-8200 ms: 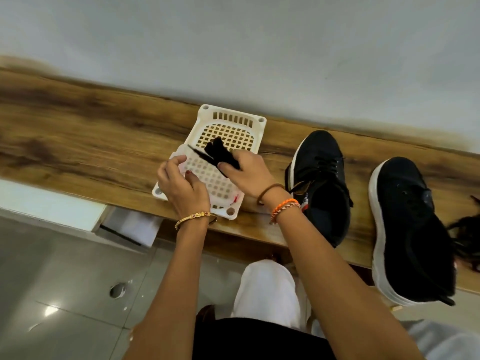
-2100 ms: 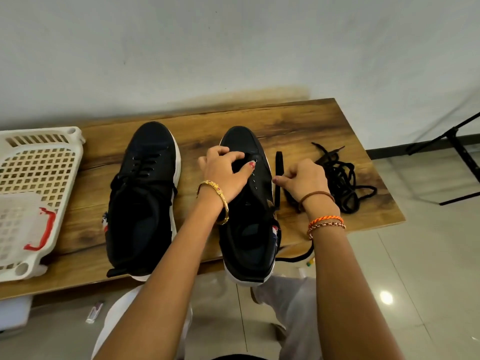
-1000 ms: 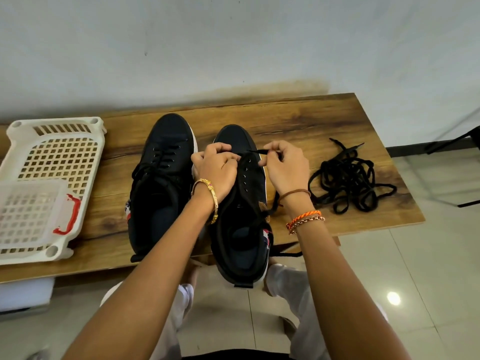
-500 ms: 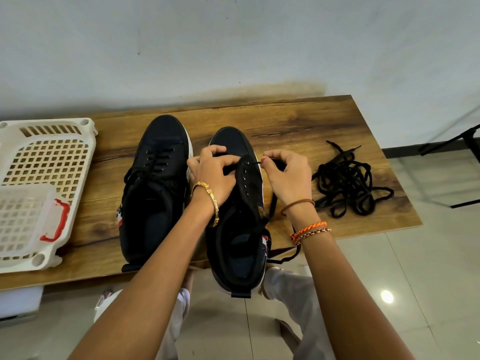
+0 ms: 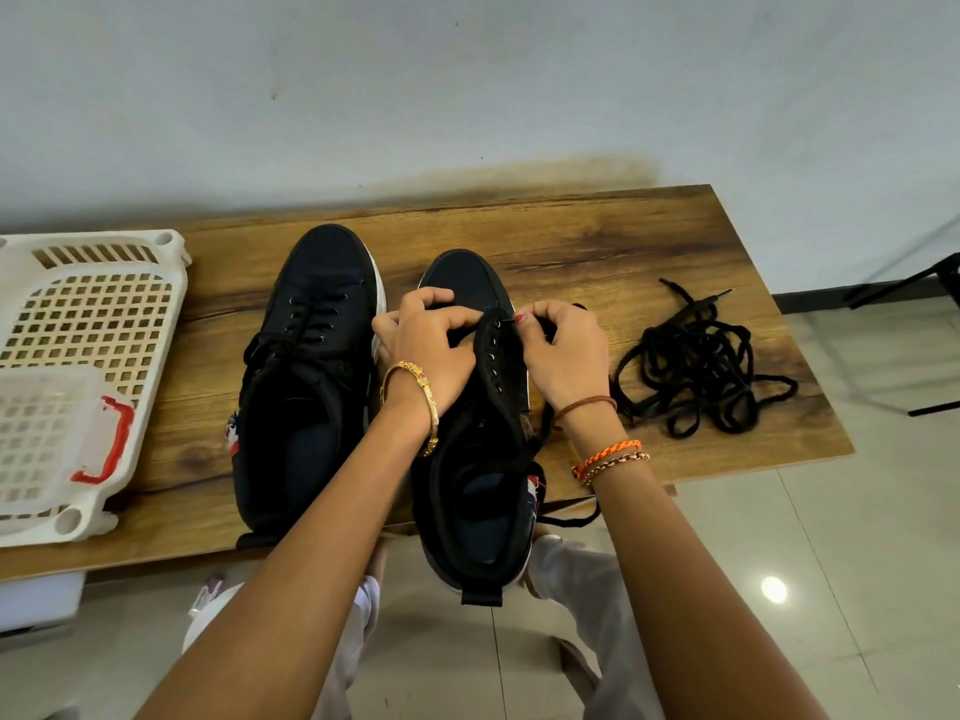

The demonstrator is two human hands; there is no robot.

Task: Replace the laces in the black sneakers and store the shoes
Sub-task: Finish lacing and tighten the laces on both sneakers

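The wooden worktop runs along a pale wall, its right end at 3 o'clock. At 9 o'clock on it lies a white basket, with a clear lidded box (red latch) resting on its near part. Near the middle stand two black sneakers, toes toward 12 o'clock: the left sneaker is laced, and the right sneaker, just beside it at its 3 o'clock, overhangs the worktop's near edge with its heel. The left hand curls its fingers round the right sneaker's upper at the front eyelets, gripping the flap. The right hand pinches a lace at the top eyelet; the lace trails down past the wrist and off the near edge. At 3 o'clock of the right hand, apart from it, a tangle of laces lies on the worktop.
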